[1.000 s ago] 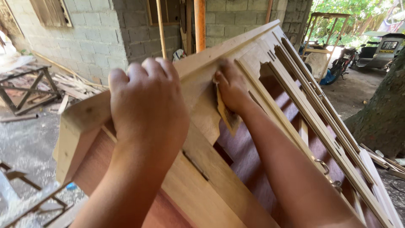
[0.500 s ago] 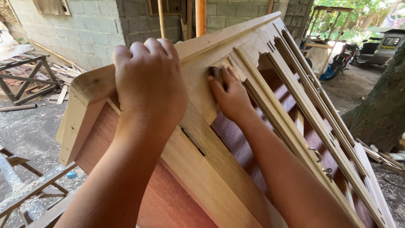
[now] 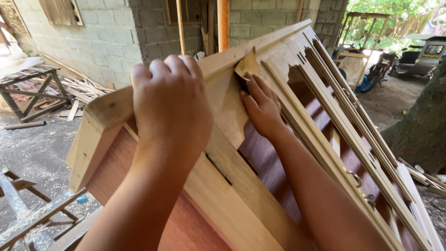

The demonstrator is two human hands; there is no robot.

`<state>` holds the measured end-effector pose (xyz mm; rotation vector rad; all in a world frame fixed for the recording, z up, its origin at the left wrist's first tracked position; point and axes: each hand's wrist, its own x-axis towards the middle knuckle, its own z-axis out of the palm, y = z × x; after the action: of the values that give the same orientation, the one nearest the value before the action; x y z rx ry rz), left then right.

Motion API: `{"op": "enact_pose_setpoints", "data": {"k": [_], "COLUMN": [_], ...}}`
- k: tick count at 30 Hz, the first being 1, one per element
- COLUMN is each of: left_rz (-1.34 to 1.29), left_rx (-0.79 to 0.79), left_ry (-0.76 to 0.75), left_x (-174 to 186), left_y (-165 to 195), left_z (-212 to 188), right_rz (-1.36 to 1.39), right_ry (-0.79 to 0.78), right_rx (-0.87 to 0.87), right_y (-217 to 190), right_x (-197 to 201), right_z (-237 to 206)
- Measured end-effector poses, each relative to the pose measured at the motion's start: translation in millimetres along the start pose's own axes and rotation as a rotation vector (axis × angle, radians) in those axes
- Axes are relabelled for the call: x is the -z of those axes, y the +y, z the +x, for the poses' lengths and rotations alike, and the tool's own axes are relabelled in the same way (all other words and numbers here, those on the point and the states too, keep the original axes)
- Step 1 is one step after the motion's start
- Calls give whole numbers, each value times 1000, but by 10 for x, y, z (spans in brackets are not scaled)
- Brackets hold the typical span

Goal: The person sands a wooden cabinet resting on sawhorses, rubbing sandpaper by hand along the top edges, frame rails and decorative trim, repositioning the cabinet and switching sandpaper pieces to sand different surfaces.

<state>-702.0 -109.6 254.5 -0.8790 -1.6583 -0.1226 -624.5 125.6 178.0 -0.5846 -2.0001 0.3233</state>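
A large light wooden frame [image 3: 227, 186] with slats and reddish panels leans tilted in front of me. My left hand [image 3: 169, 104] is closed over its upper rail, gripping the edge. Further up the frame, my right hand [image 3: 260, 104] presses a folded brown piece of sandpaper [image 3: 247, 65] against an inner moulding just under the top rail. The fingertips of the right hand are partly hidden behind the sandpaper.
A grey block wall [image 3: 93, 42] stands behind, with an orange post [image 3: 223, 23]. Wooden trestles [image 3: 32, 88] and scrap boards lie at the left on a dusty floor [image 3: 32, 153]. A tree trunk [image 3: 423, 125] and parked vehicles [image 3: 420, 56] are at the right.
My right hand has slid the sandpaper upward along the moulding toward the top rail. The left hand keeps its grip on the rail; the view has shifted slightly.
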Motion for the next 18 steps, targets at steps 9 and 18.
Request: {"op": "enact_pose_setpoints", "data": {"k": [9,18], "left_rz": [-41,-2], "left_rx": [15,6], "left_ry": [-48,-23], "left_x": [13,26], "left_y": [1,6], "left_z": [48,24], "right_rz": [-19,296], "right_ry": [-73,-58], "right_rx": [-566,-99], "right_y": [279,639], "right_x": [-216,-296], "right_z": [919,506]}}
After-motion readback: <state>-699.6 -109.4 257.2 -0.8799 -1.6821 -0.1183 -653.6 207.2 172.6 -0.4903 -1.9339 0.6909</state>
